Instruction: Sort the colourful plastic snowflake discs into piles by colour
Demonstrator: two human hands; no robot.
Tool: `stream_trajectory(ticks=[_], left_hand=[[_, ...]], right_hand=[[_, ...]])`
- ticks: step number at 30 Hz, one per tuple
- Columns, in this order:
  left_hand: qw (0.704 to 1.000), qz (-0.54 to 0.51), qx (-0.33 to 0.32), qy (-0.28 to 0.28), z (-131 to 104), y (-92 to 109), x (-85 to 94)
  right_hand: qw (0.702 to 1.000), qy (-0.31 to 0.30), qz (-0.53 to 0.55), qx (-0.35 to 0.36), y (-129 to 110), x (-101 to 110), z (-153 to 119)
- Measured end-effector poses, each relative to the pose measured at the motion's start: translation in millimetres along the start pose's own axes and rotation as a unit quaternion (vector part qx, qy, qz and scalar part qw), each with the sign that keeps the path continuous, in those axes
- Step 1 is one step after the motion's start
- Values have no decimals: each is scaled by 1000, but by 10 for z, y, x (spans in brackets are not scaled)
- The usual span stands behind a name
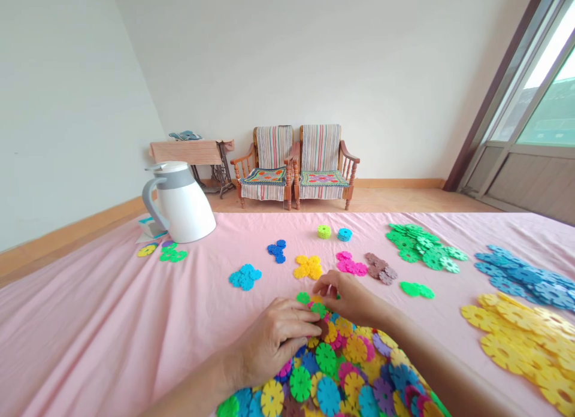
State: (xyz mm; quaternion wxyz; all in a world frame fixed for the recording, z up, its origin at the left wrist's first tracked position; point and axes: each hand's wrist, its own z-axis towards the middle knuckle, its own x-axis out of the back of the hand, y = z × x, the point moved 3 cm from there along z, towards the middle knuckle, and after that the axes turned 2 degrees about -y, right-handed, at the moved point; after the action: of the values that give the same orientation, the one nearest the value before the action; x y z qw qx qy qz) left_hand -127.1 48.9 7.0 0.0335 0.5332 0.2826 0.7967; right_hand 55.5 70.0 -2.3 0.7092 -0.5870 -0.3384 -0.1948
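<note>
A large pile of mixed-colour notched plastic discs [327,360] lies at the bottom centre on a pink cloth. My left hand [278,339] rests on the pile's left side, its fingers reaching over a brown disc. At the pile's far edge is my right hand [339,294], fingers curled beside green and orange discs; what lies under its fingertips is hidden. Beyond the hands sit small groups: light blue [245,277], dark blue [277,251], yellow [308,266], pink [351,264] and brown [380,268]. A lime stack [324,232] and a blue stack [345,234] stand farther back.
On the right spread larger heaps of green [420,245], blue [525,276] and yellow discs [521,339], with a few green ones [417,290] nearer. A white jug [186,207] stands back left near green discs [173,254]. Two chairs are beyond the cloth.
</note>
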Motion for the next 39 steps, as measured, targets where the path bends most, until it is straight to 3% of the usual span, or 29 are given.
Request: stream_trajectory(ticks=[6,13,21,25,29,31,34,39], left_hand=[[1000,1,1,-4,-3,12,14],[1000,9,11,-4,-1,13,20],[1000,6,1,9,-3,30,14],[996,-9,28,85,-29,-51,42],[960,-29,141,240,-110,-254,161],[933,-45,203,293,-159,-359,208],[912,-83,254,312,-195,-462,218],[910,-79,292,282,-182,-504,164]], right_hand=[[996,-29,-81,27,-103,12,-35],[999,-28,-14,17,-5,-7,-24],[992,96,64,-42,210,15,149],[991,113,57,-53,165,66,120],[1000,-4,4,-25,-36,48,-21],[999,-29,-17,-21,-101,25,-80],[998,-30,-45,-22,-122,-10,-113],[998,-33,-45,-23,-123,-25,-104]])
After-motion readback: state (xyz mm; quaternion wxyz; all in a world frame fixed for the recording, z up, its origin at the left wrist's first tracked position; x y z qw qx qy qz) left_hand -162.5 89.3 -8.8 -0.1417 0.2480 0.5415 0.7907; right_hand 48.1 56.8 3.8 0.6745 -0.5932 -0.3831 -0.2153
